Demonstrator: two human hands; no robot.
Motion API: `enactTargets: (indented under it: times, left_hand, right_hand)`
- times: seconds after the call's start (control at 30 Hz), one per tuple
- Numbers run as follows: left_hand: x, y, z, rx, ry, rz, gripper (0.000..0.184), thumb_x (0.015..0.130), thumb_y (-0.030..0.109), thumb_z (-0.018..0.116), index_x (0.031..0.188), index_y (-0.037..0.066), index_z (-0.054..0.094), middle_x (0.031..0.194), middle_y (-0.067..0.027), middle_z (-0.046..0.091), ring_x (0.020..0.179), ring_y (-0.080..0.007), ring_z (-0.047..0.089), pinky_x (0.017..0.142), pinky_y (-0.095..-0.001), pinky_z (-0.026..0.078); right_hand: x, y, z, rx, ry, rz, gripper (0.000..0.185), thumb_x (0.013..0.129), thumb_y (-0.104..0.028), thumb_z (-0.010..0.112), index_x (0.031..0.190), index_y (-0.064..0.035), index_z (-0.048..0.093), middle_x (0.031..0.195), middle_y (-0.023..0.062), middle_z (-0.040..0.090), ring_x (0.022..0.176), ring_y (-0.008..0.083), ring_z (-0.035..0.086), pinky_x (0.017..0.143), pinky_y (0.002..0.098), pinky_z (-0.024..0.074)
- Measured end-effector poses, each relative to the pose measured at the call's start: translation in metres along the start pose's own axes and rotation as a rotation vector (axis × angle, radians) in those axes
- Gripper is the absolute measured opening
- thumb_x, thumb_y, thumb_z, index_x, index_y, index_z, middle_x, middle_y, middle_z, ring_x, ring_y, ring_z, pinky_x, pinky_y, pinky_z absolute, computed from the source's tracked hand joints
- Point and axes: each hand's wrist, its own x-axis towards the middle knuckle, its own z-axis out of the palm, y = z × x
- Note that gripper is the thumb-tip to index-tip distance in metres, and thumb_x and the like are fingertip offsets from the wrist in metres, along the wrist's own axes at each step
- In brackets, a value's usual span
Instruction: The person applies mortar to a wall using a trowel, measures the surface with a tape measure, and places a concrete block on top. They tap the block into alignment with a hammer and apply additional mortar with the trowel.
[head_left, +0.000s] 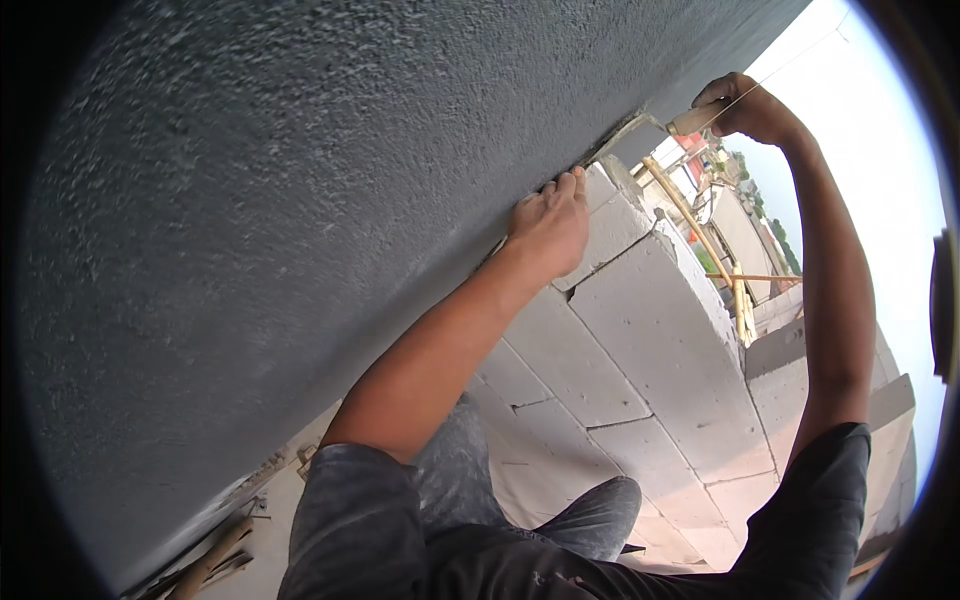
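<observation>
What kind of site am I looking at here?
Likely a building site, up high: there's a wall of pale blocks with open joints, a trowel in the right hand, and rooftops visible below.

Pale block wall (650,320) meeting a rough grey wall (270,200). We see the right hand (745,108) closed around the wooden handle of a trowel (628,134), its blade near the grey wall. We observe the left hand (552,222) at the blocks' upper end, beside the grey wall. Bamboo poles (688,212) appear beyond.
</observation>
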Motion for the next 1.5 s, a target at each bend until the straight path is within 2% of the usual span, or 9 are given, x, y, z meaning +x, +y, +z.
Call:
enactTargets:
  times: [0.17, 0.5, 0.53, 0.77, 0.8, 0.97, 1.27, 1.37, 1.5]
  left_hand:
    - [0.002, -0.001, -0.002, -0.007, -0.011, 0.01, 0.08, 0.085, -0.002, 0.064, 0.157, -0.014, 0.03, 0.141, -0.0223, 0.053, 0.128, -0.033, 0.059, 0.106, -0.0426, 0.051]
    - [0.0, 0.002, -0.002, -0.007, -0.024, 0.009, 0.082, 0.086, -0.002, 0.063, 0.158, -0.014, 0.028, 0.142, -0.0216, 0.052, 0.13, -0.0331, 0.057, 0.106, -0.0425, 0.051]
    - [0.0, 0.002, -0.004, -0.01, -0.043, -0.003, 0.082, 0.086, -0.002, 0.063, 0.159, -0.014, 0.027, 0.142, -0.0214, 0.052, 0.13, -0.0331, 0.057, 0.107, -0.0425, 0.051]
    - [0.001, 0.002, -0.004, 0.072, -0.06, 0.023, 0.083, 0.089, 0.004, 0.065, 0.159, -0.016, 0.024, 0.142, -0.0206, 0.051, 0.128, -0.0312, 0.058, 0.106, -0.0389, 0.052]
    - [0.0, 0.002, -0.006, 0.07, -0.06, 0.023, 0.083, 0.089, 0.003, 0.065, 0.159, -0.016, 0.023, 0.142, -0.0205, 0.051, 0.128, -0.0311, 0.057, 0.106, -0.0389, 0.052]
    - [-0.001, 0.003, -0.008, 0.063, -0.089, 0.008, 0.084, 0.09, 0.002, 0.064, 0.16, -0.015, 0.021, 0.143, -0.0202, 0.05, 0.13, -0.0309, 0.057, 0.109, -0.0388, 0.051]
    - [0.001, 0.003, -0.014, -0.007, -0.135, -0.012, 0.085, 0.084, -0.005, 0.056, 0.161, -0.013, 0.021, 0.149, -0.0246, 0.047, 0.142, -0.0372, 0.049, 0.113, -0.0447, 0.047]
    - [0.001, 0.002, -0.015, -0.016, -0.135, -0.012, 0.082, 0.087, -0.005, 0.053, 0.161, -0.012, 0.021, 0.149, -0.0256, 0.046, 0.14, -0.0393, 0.051, 0.114, -0.0462, 0.046]
    - [-0.001, 0.005, -0.022, -0.049, -0.144, -0.038, 0.077, 0.09, -0.004, 0.05, 0.162, -0.009, 0.024, 0.15, -0.0263, 0.047, 0.139, -0.0396, 0.052, 0.116, -0.0459, 0.045]
  right_hand:
    - [-0.003, -0.037, 0.012, -0.105, -0.088, -0.036, 0.051, 0.068, 0.007, 0.079, 0.119, 0.0006, 0.075, 0.113, 0.0102, 0.077, 0.101, 0.0223, 0.072, 0.093, 0.0348, 0.0577]
    - [-0.018, -0.019, -0.007, 0.173, 0.114, 0.002, 0.046, 0.069, 0.008, 0.08, 0.114, 0.0022, 0.076, 0.11, 0.013, 0.077, 0.097, 0.0217, 0.075, 0.09, 0.035, 0.0615]
    - [-0.021, -0.015, -0.017, 0.084, 0.083, 0.053, 0.037, 0.078, 0.01, 0.078, 0.113, -0.0019, 0.075, 0.106, 0.0085, 0.076, 0.101, 0.0186, 0.074, 0.092, 0.0327, 0.0626]
    - [-0.08, -0.018, -0.017, -0.134, 0.112, 0.105, 0.037, 0.077, 0.011, 0.079, 0.111, -0.0026, 0.073, 0.1, 0.005, 0.075, 0.095, 0.0162, 0.07, 0.09, 0.0315, 0.0585]
    - [-0.084, -0.001, -0.019, -0.091, 0.106, 0.015, 0.035, 0.075, 0.004, 0.079, 0.109, -0.0027, 0.073, 0.102, 0.0119, 0.071, 0.089, 0.0234, 0.072, 0.08, 0.0359, 0.0591]
    - [-0.126, 0.013, -0.06, 0.053, 0.261, 0.111, 0.035, 0.075, 0.004, 0.077, 0.109, -0.0032, 0.072, 0.109, 0.0086, 0.067, 0.102, 0.0215, 0.067, 0.081, 0.0331, 0.0588]
    - [-0.252, -0.036, -0.043, 0.009, 0.392, 0.347, 0.021, 0.089, -0.015, 0.072, 0.099, 0.0038, 0.073, 0.085, 0.0077, 0.066, 0.079, 0.018, 0.058, 0.075, 0.0321, 0.0473]
    - [-0.299, -0.056, -0.027, -0.033, 0.355, 0.541, 0.035, 0.095, -0.016, 0.075, 0.121, 0.0063, 0.069, 0.106, 0.0109, 0.073, 0.099, 0.0184, 0.066, 0.095, 0.0345, 0.0515]
    - [-0.38, -0.073, 0.02, 0.091, 0.73, 0.657, 0.037, 0.099, -0.027, 0.075, 0.121, 0.0027, 0.07, 0.102, 0.0062, 0.07, 0.086, 0.01, 0.059, 0.076, 0.024, 0.0454]
